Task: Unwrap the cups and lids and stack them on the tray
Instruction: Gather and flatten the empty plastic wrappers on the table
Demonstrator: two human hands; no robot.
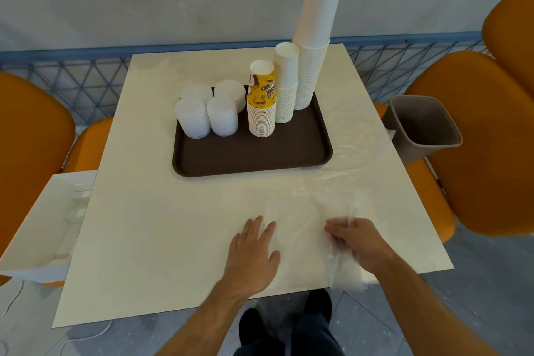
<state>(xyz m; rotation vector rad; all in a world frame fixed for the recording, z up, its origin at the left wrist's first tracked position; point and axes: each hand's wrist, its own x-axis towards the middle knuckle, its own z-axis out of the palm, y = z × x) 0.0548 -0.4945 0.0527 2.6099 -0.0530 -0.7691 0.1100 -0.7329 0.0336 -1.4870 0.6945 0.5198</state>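
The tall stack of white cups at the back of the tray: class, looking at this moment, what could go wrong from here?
1. The tall stack of white cups leans and towers over the tray; a knock to the table could topple it.
2. The clear plastic wrap reaches from the right hand up beside the tray; pulling it could catch the tray.
3. The bin sits off the table's right edge, so tossed wrap might miss.
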